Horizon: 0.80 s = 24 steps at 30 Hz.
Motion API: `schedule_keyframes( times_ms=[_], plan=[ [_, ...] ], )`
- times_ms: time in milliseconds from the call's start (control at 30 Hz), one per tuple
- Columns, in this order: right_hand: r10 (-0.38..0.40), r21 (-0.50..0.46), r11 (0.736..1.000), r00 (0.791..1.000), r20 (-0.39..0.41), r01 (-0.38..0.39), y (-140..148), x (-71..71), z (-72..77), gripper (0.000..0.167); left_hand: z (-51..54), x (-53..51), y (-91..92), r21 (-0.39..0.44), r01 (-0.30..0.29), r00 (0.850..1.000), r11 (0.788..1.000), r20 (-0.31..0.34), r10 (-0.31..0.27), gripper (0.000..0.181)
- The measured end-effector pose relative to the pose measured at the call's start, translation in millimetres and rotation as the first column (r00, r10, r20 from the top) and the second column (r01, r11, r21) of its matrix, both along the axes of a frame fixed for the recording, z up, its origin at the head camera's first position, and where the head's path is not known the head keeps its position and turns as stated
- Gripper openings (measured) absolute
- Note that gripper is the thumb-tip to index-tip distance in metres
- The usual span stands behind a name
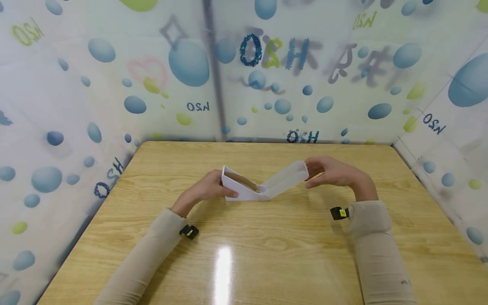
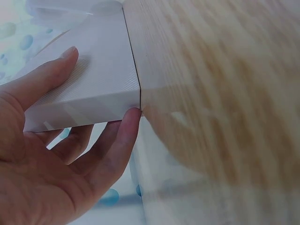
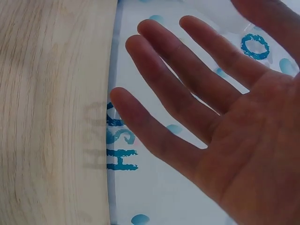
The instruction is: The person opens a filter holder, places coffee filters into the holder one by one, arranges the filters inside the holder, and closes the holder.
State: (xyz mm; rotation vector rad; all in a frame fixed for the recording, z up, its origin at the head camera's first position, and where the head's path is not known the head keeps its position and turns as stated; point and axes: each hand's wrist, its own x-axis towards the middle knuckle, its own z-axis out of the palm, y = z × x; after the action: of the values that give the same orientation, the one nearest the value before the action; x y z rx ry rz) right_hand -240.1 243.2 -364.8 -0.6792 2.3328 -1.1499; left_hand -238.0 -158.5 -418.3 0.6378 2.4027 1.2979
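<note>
A white box (image 1: 244, 189) with a slanted open top stands on the table, its inside showing brown. My left hand (image 1: 207, 186) grips the box's left end. In the left wrist view, the thumb lies on one broad ribbed face of the white box (image 2: 98, 65), and the fingers are around the narrow end and far side. A translucent lid (image 1: 287, 178) tilts up and out to the right from the box's low end. At the lid's raised end is my right hand (image 1: 335, 171), fingers extended and thumb apart; whether fingertips touch the lid cannot be seen.
The wooden table (image 1: 267, 254) reaches back to a printed curtain (image 1: 248, 97) with blue and green drops. More curtain stands close at left and right. Small black cameras are strapped to both sleeved wrists.
</note>
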Motion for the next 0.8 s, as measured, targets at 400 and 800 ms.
schedule_keyframes(
  times_ms=[400, 800],
  plan=[
    [0.018, -0.021, 1.0, 1.0, 0.007, -0.018, -3.1, -2.6, -5.2, 0.044, 1.6, 2.4, 0.3, -0.018, -0.018, 1.0, 1.0, 0.014, 0.018, 0.042],
    [0.013, -0.019, 1.0, 1.0, -0.001, -0.013, -5.1, -1.6, -6.7, 0.044, 2.6, 2.4, 1.9, -0.021, -0.013, 1.0, 1.0, -0.001, 0.013, 0.044]
  ],
)
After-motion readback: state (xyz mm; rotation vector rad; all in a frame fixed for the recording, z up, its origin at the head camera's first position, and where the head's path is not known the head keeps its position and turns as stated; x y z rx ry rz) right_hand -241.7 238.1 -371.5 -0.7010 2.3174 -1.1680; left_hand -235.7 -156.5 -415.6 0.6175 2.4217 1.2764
